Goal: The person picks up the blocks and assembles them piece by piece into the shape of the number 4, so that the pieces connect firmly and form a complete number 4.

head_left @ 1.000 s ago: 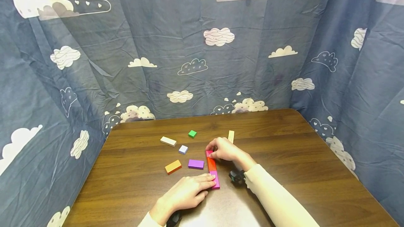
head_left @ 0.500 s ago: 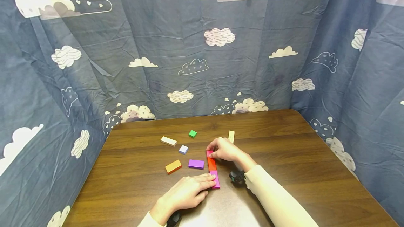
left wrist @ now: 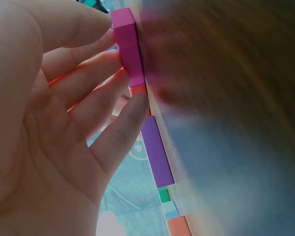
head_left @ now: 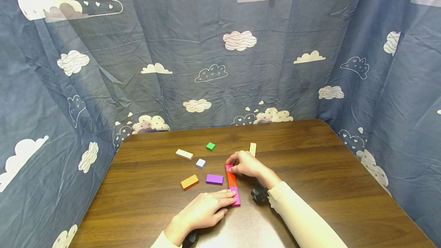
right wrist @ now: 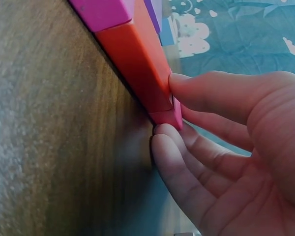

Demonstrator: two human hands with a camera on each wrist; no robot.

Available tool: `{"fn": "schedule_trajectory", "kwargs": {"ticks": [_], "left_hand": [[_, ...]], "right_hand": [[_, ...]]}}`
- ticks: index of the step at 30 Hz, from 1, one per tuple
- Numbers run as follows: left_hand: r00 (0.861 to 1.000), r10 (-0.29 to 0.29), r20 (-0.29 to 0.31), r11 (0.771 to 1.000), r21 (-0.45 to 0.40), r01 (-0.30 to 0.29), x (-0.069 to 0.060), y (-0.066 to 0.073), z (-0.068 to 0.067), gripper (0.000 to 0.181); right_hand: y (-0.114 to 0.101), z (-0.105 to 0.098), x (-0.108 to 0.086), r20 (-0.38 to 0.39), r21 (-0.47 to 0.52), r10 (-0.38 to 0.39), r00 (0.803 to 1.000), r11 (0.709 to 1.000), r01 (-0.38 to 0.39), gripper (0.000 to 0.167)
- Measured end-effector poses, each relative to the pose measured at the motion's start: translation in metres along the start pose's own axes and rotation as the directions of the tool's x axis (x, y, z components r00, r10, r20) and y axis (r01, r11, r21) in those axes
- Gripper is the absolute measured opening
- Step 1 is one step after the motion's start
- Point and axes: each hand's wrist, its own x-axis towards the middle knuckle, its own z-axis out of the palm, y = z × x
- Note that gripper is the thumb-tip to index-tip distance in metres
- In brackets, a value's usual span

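Observation:
Three blocks lie end to end in a line on the table: a magenta block [head_left: 236, 202] nearest me, a red-orange block [head_left: 231, 179] in the middle, and a small pink block [head_left: 229, 168] at the far end. My left hand [head_left: 205, 210] rests its extended fingers on the magenta block, partly covering it. With curled fingers, my right hand [head_left: 246, 163] pinches the pink block; in the right wrist view its thumb lies by the joint with the red-orange block [right wrist: 137, 59], and fingertips touch the far end of the pink block [right wrist: 167, 116].
Left of the line lie a purple block [head_left: 214, 179], an orange block [head_left: 190, 182], a small light-blue block [head_left: 200, 163], a green block [head_left: 210, 146] and a white block [head_left: 184, 154]. A pale yellow block [head_left: 253, 148] lies behind my right hand. A cloud-print curtain [head_left: 193, 49] hangs behind the table.

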Motion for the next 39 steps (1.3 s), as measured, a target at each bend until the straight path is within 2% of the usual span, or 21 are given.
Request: {"fn": "schedule_trajectory", "kwargs": {"ticks": [18, 26, 32, 39], "left_hand": [[1.0, 0.003, 0.019, 1.0, 0.022, -0.003, 0.0032, -0.0004, -0.0008, 0.038], [1.0, 0.001, 0.02, 1.0, 0.027, -0.001, 0.0024, 0.002, 0.0004, 0.038], [1.0, 0.001, 0.019, 1.0, 0.026, -0.002, 0.0023, 0.0024, 0.0, 0.039], [1.0, 0.0, 0.024, 0.999, 0.038, -0.001, 0.0017, 0.0017, 0.0005, 0.038]], "right_hand": [[-0.0008, -0.0017, -0.0016, -0.028, 0.011, 0.003, 1.0, 1.0, -0.002, 0.022], [-0.0014, 0.0005, -0.0047, -0.016, 0.039, 0.02, 1.0, 0.999, -0.02, 0.023], [0.0001, -0.0008, -0.0048, -0.019, 0.043, -0.01, 1.0, 0.999, 0.011, 0.023], [-0.0031, -0.0009, -0.0056, -0.052, 0.044, -0.084, 0.995, 0.995, 0.087, 0.027]]}}
